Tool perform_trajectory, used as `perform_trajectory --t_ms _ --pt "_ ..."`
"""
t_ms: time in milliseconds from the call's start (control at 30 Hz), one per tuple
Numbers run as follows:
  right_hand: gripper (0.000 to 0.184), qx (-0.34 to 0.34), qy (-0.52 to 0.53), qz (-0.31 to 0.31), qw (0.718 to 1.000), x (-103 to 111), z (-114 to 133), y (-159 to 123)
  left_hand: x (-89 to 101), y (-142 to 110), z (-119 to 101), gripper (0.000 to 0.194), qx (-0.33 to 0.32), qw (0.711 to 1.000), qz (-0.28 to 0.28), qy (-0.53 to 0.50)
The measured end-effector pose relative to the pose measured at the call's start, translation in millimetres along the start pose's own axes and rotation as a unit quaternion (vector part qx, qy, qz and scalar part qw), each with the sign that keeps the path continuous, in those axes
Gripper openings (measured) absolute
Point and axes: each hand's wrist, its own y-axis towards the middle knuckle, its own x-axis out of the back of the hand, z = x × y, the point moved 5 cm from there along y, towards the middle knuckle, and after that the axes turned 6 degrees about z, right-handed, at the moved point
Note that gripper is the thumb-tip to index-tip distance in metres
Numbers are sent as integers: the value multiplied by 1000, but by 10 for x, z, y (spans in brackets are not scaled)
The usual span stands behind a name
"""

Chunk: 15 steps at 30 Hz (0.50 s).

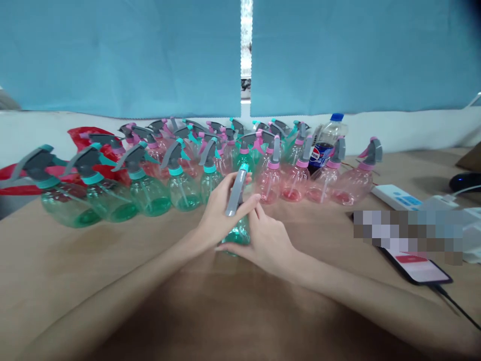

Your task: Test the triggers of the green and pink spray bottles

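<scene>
In the middle of the head view, a green spray bottle with a grey trigger and turquoise collar stands upright between both hands. My left hand is closed around its neck and trigger head, thumb across the near side. Lower down, my right hand grips the clear green body, its thumb along the base. The fingers behind the bottle are partly hidden. To the left, a row of green spray bottles with turquoise collars stands close by. Pink spray bottles with pink collars line up on the right.
More spray bottles crowd the back of the brown table. Behind them at right stands a Pepsi bottle. A red plastic bag lies at the left. Toward the right are a power strip, and a phone with a cable.
</scene>
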Motion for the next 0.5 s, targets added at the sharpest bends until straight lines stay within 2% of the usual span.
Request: perform_trajectory --t_ms 133,267,333,400,500 --pt "86 28 26 20 999 1 54 -68 22 -108 -15 29 -10 1000 7 -6" --pt "86 88 77 98 988 14 13 -116 100 -187 -8 30 -4 1000 -11 -13" --pt "82 119 93 140 979 -2 -89 -152 143 -204 6 30 -2 1000 -6 -24" --pt "76 132 89 155 975 -33 -260 -184 193 -207 32 28 3 999 -5 -33" --pt "80 105 62 168 978 -129 -570 -215 250 -198 69 29 7 999 -8 -46"
